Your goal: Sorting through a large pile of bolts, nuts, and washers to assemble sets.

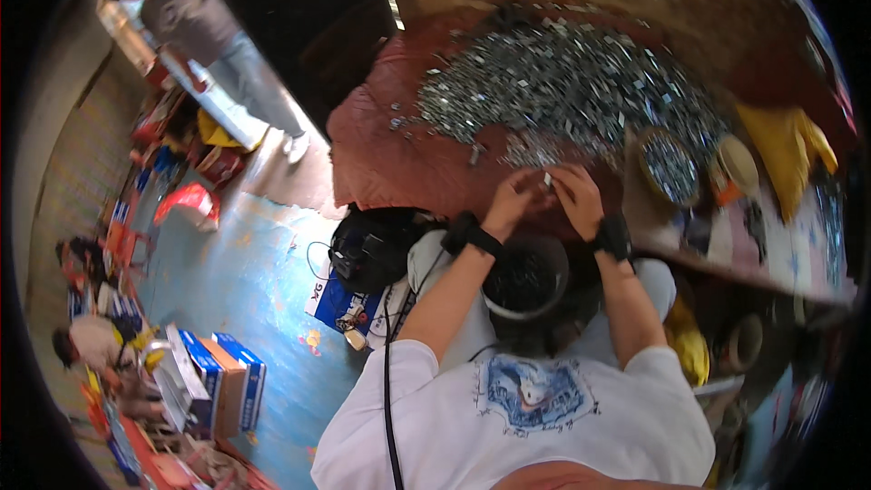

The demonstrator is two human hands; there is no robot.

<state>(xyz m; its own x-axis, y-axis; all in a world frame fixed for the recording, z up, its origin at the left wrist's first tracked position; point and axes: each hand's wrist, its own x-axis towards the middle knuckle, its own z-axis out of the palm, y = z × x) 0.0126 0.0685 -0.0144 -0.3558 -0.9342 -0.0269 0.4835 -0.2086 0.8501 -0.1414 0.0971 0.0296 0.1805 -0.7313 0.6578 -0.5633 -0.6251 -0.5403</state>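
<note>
My left hand (513, 200) and my right hand (576, 195) meet just in front of a big heap of small grey metal parts (572, 91) spread on a reddish cloth (399, 163). Both hands pinch a small pale metal piece (547, 181) between their fingertips. Each wrist wears a black band. Below my hands, on my lap, sits a round bucket (524, 283) holding dark small parts.
A shallow round basket of parts (670, 166) and a small round bowl (738, 163) stand to the right, next to a yellow cloth (787, 150). A black bag (367, 249) lies on the blue floor at left. Boxes (218, 381) and other people are farther left.
</note>
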